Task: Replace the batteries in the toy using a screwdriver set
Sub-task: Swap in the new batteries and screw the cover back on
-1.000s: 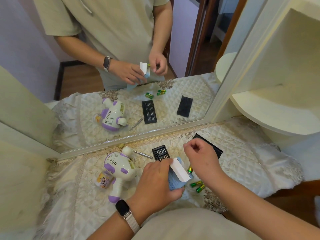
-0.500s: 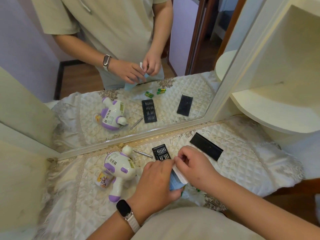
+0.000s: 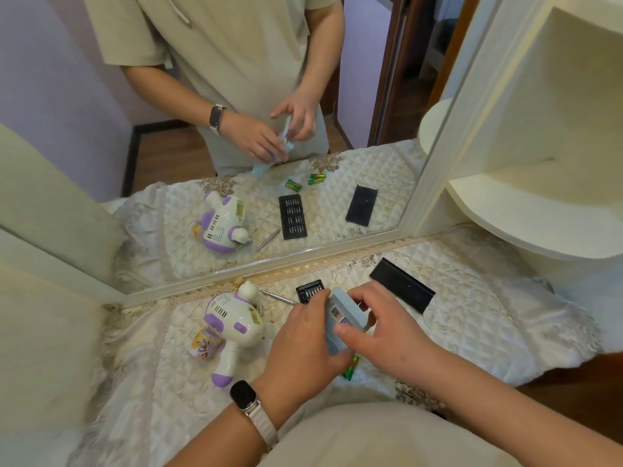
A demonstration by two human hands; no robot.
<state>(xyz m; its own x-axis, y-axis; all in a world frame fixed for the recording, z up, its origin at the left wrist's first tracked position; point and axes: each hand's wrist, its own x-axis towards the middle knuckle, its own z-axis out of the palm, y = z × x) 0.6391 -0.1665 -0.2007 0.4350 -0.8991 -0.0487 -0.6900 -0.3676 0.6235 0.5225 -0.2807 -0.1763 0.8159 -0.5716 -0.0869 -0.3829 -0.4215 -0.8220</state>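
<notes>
Both hands are together, clamped on one pale blue box (image 3: 341, 317) held above the counter. The left hand (image 3: 303, 345) wraps the box from its left side, fingers curled behind it. The right hand (image 3: 384, 332) has its thumb laid across the near face and its fingers hooked over the far end. There is a barcode label on the box face, between the two grips. I cannot tell whether the box is open or closed. A watch (image 3: 243, 397) on a pale strap sits on the left wrist.

Directly below the hands, green batteries (image 3: 350, 367) lie on the quilted cloth (image 3: 472, 315), mostly hidden by the right wrist, so the count is unclear.

The toy (image 3: 236, 325), white with purple trim, lies on its side left of the hands and well clear of them, with its grip end toward the viewer. A slim silver screwdriver (image 3: 278, 297) lies just beyond it, between the toy's head and the black bit tray (image 3: 308, 291). The tray's near end is covered by the left-hand knuckles. The black case lid (image 3: 403, 289) sits apart, to the right of the tray.

At the back, a mirror (image 3: 50, 79) repeats the layout. On the far right is a cream rounded shelf (image 3: 539, 224).
</notes>
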